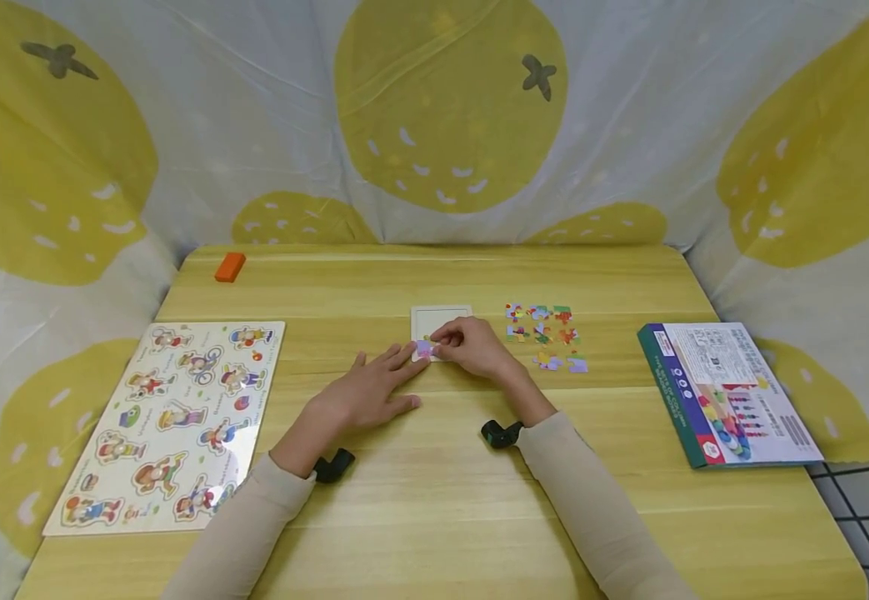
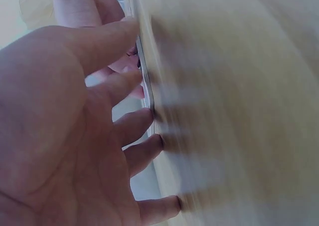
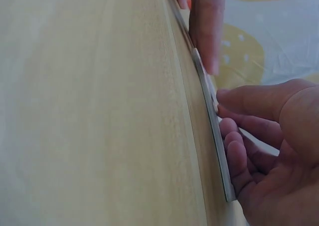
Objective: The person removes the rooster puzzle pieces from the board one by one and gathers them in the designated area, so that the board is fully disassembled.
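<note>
A small white puzzle tray point(image 1: 421, 320) lies near the middle of the table, partly hidden by both hands. In its lower left corner sits a purple jigsaw puzzle piece point(image 1: 424, 348). My right hand point(image 1: 473, 346) comes in over the tray and pinches the piece's right side between thumb and index finger, the other fingers curled. My left hand point(image 1: 370, 388) lies palm down with fingers spread, its fingertips touching the tray's lower left edge and the piece. In the left wrist view its fingertips point(image 2: 144, 153) meet the tray edge and tabletop. The piece is mostly hidden in the wrist views.
Several loose puzzle pieces point(image 1: 541, 333) lie in rows right of the tray. A picture board point(image 1: 179, 417) of cartoon figures covers the table's left side. An orange block point(image 1: 230, 267) sits at the back left, and a flat colourful box point(image 1: 730, 396) at the right.
</note>
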Demonstrator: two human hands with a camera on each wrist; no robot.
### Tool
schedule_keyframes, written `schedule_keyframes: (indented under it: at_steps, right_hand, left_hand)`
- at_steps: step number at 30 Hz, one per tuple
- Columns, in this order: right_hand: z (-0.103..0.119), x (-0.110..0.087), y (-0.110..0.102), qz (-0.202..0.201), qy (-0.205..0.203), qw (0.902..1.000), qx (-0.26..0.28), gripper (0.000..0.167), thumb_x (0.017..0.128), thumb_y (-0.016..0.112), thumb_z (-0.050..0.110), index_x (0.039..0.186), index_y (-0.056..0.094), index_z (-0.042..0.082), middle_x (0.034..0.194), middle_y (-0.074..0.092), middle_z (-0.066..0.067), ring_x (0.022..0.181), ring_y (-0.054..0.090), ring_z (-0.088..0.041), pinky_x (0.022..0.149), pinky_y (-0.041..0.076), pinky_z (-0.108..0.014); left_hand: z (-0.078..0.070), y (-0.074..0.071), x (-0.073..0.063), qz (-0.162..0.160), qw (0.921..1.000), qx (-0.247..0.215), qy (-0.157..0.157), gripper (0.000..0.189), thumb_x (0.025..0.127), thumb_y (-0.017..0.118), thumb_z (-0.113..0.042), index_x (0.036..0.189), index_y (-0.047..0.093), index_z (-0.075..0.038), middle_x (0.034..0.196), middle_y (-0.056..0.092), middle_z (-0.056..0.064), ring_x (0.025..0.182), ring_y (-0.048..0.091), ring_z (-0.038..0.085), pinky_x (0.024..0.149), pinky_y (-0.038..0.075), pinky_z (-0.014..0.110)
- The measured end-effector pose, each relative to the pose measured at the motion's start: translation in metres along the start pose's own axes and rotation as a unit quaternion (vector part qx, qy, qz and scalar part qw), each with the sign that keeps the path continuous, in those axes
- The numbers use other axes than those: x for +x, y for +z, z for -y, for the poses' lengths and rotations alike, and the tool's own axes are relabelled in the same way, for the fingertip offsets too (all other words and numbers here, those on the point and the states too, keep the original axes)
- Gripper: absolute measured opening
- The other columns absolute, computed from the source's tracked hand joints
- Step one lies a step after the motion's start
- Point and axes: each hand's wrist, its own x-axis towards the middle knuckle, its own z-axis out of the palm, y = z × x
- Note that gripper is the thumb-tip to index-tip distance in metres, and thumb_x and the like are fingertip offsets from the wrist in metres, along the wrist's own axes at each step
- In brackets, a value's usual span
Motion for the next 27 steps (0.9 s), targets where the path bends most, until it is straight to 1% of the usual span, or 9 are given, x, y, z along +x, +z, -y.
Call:
schedule_keyframes:
  at_steps: [4, 7, 12, 21, 27]
  right_hand:
    - [-0.0006, -0.0004, -0.0001, 0.0, -0.005, 1.0, -0.001, 0.02, 0.096, 0.071, 0.016, 0.113, 0.079, 0.008, 0.096, 0.071, -0.005, 0.085, 0.06, -0.017, 0.078, 0.05, -0.028]
    - [-0.0014, 0.0, 0.0004, 0.0, -0.009, 1.0, 0.004, 0.019, 0.097, 0.071, 0.015, 0.113, 0.078, 0.009, 0.096, 0.07, -0.005, 0.085, 0.06, -0.017, 0.078, 0.05, -0.028]
    - [-0.0031, 0.0006, 0.0009, -0.001, -0.012, 0.9998, 0.018, 0.016, 0.097, 0.071, 0.015, 0.111, 0.077, 0.01, 0.095, 0.069, -0.004, 0.084, 0.06, -0.016, 0.076, 0.05, -0.028]
    - [-0.0023, -0.0007, 0.0045, -0.018, 0.002, 0.9989, 0.044, 0.012, 0.096, 0.07, 0.013, 0.107, 0.072, 0.009, 0.096, 0.07, -0.006, 0.085, 0.063, -0.017, 0.079, 0.052, -0.029]
    - [-0.0044, -0.0004, 0.0053, -0.036, -0.001, 0.998, 0.052, 0.009, 0.095, 0.07, 0.012, 0.103, 0.073, 0.009, 0.097, 0.072, -0.006, 0.086, 0.065, -0.018, 0.081, 0.055, -0.032]
  left_hand:
    - [-0.0001, 0.0011, 0.0005, -0.003, 1.0, 0.002, 0.003, 0.066, 0.106, 0.05, -0.052, 0.164, 0.031, -0.026, 0.174, 0.016, 0.006, 0.16, 0.017, 0.034, 0.119, 0.017, 0.077]
    - [-0.0005, 0.0011, 0.0, -0.006, 1.0, 0.002, 0.005, 0.064, 0.107, 0.05, -0.049, 0.163, 0.033, -0.025, 0.173, 0.017, 0.007, 0.16, 0.018, 0.035, 0.117, 0.017, 0.078]
    - [-0.0009, 0.0021, -0.0003, -0.007, 1.0, 0.001, 0.001, 0.063, 0.107, 0.051, -0.047, 0.163, 0.034, -0.025, 0.174, 0.016, 0.008, 0.16, 0.017, 0.035, 0.118, 0.016, 0.078]
    - [-0.0012, 0.003, -0.0011, -0.002, 1.0, -0.002, -0.003, 0.062, 0.107, 0.051, -0.046, 0.163, 0.033, -0.025, 0.174, 0.014, 0.007, 0.16, 0.015, 0.035, 0.119, 0.013, 0.077]
    - [-0.0026, 0.0036, -0.0014, -0.006, 1.0, -0.002, -0.002, 0.063, 0.107, 0.051, -0.048, 0.163, 0.033, -0.026, 0.174, 0.014, 0.006, 0.16, 0.015, 0.034, 0.12, 0.013, 0.076]
